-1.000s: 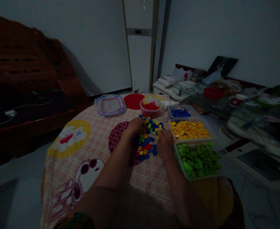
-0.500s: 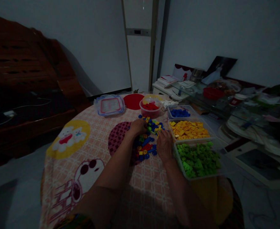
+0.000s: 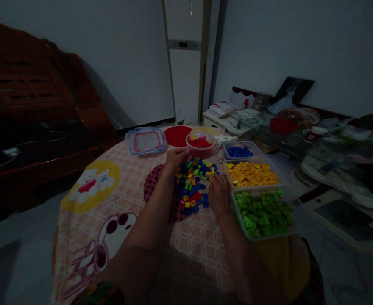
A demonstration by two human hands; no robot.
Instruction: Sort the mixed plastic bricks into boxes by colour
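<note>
A pile of mixed plastic building blocks, in blue, yellow, green and red, lies on the tablecloth between my hands. My left hand is over the pile's far left edge, close to a round clear tub holding red blocks. Its fingers are drawn together; anything between them is too small and dark to make out. At the pile's right side rests my right hand, fingers curled down by some yellow and green blocks. What its fingertips hold, if anything, is hidden.
To the right stand clear boxes of blue blocks, yellow blocks and green blocks. Clear lids lie at the far left of the patterned tablecloth. Beyond the table is a cluttered glass stand; a wooden bench is left.
My left hand has moved from over the pile away and slightly left, toward the tub of red blocks, uncovering more of the pile. My right hand has hardly moved.
</note>
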